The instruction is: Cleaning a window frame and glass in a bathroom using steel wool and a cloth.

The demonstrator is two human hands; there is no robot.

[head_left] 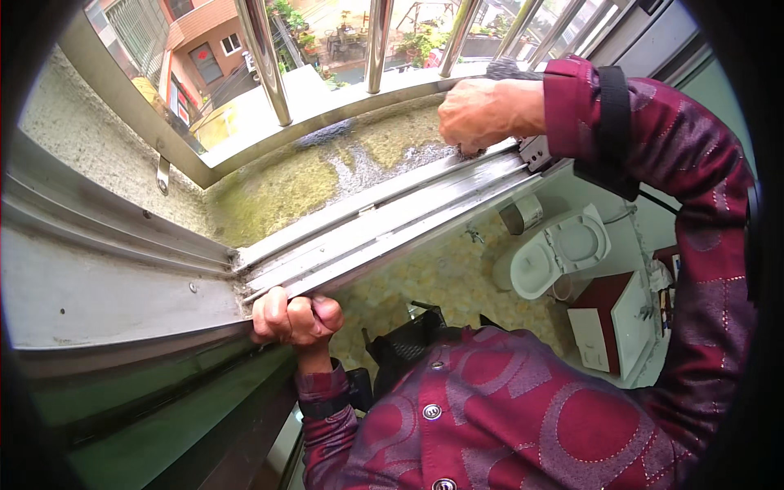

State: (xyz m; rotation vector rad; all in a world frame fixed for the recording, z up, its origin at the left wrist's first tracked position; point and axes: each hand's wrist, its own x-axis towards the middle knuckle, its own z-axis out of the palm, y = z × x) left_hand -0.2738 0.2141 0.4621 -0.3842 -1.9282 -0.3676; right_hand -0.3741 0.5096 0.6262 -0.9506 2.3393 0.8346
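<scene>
Below, the toilet point(539, 263) stands open; left hand point(296, 315) clenches the window frame point(384, 232), right hand point(483, 113) curls, its hold unclear.

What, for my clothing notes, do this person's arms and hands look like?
The left hand and right hand are bare. The maroon sleeves have grey-purple patterning, the right with pale dotted lines. Black straps circle both; a black box by the right strap has a cable.
</scene>
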